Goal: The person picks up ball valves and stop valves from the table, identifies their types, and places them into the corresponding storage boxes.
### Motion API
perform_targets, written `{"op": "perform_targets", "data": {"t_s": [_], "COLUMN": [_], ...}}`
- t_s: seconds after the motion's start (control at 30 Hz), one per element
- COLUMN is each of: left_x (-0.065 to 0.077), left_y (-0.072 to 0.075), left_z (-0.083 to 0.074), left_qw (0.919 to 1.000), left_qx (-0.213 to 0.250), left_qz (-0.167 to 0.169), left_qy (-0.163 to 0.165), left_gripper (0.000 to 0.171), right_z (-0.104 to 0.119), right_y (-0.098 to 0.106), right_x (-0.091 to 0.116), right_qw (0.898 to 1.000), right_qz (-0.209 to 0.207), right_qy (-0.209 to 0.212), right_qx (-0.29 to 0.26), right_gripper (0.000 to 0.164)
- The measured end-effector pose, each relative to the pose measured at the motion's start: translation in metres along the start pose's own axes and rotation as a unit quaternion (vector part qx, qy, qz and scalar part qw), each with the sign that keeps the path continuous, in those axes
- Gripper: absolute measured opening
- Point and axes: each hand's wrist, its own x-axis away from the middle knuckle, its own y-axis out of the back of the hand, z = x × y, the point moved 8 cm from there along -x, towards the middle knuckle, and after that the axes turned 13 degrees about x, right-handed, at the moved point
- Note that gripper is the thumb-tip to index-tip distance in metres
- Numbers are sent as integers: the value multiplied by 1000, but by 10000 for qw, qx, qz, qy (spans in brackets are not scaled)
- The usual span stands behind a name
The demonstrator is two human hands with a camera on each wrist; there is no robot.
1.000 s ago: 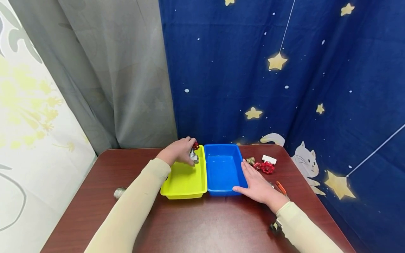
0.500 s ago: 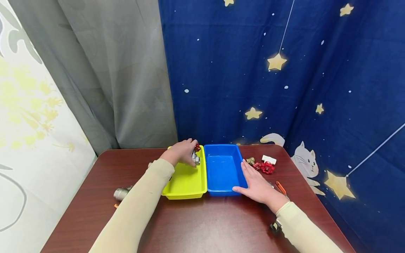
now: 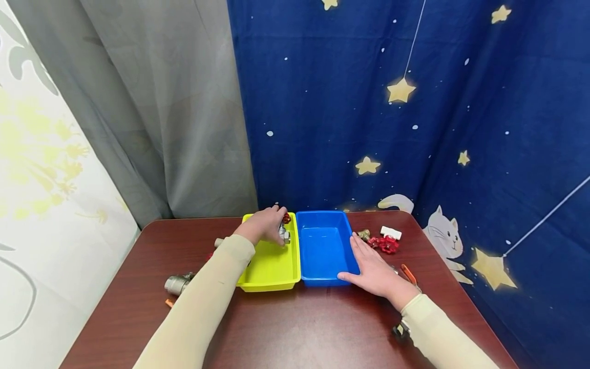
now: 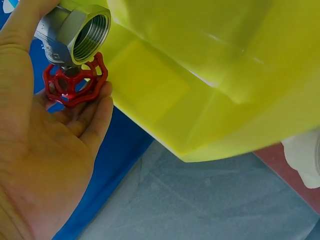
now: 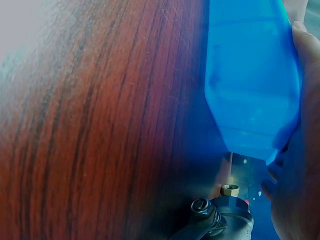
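My left hand grips a metal gate valve over the yellow tray, close to its right wall. In the left wrist view the valve's threaded hex end faces the camera, and its red handwheel lies against my curled fingers. Part of the valve body is hidden by the thumb side of the hand. My right hand rests on the right rim of the blue tray, fingers straight and thumb spread along the near corner. The right wrist view shows that hand against the tray's outer wall.
Right of the blue tray lie a brass fitting, red handwheels, a white fitting and an orange handle, partly behind my right hand. Left, a metal valve and orange piece sit beside my sleeve.
My left hand has shifted slightly right and toward me with the gate valve. The sleeve moved right too, uncovering more of the items on the left. My right hand keeps its place.
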Motion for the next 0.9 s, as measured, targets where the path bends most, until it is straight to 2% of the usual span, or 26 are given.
{"op": "perform_targets", "data": {"t_s": [0.23,0.6,0.9], "left_x": [-2,-3,-7], "left_y": [-8,-17,-23], "left_z": [2,2,6], "left_qw": [9999,10000,9995], "left_qx": [-32,-59,160], "left_qz": [74,27,206], "left_qy": [115,-19,196], "left_gripper": [112,110,112], "right_z": [0,0,-1], "right_y": [1,-2,-3], "right_x": [0,-1,-1], "right_qw": [10000,10000,9999], "right_qz": [19,-13,-67], "right_qy": [-3,-6,3], "right_qx": [51,35,78], "right_gripper": [120,116,118]}}
